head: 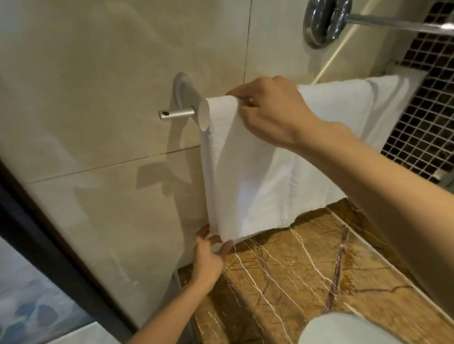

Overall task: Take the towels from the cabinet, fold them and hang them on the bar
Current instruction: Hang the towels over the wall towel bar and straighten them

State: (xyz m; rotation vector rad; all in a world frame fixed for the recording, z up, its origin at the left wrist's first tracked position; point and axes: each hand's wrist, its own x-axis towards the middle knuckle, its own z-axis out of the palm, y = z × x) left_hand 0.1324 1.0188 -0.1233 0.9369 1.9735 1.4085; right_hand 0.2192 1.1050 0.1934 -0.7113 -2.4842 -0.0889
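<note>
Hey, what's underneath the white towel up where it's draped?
The bar itself is hidden under the towel; only its metal mount shows at the left. The right hand grips the top fold.

We find the white folded cloth towel (pixel 236 171) draped over the left end of the short silver metal bar (pixel 176 113), which juts from the beige glossy tiled wall (pixel 79 74). The right hand (pixel 273 115) grips its top edge on the bar; the left hand (pixel 209 256) holds its bottom left corner between thumb and fingers. A wider white towel (pixel 351 114) hangs on the bar to its right, partly behind it. Above right we see a round chrome wall fitting (pixel 325 12); below lies the brown veined marble floor (pixel 295 274).
</note>
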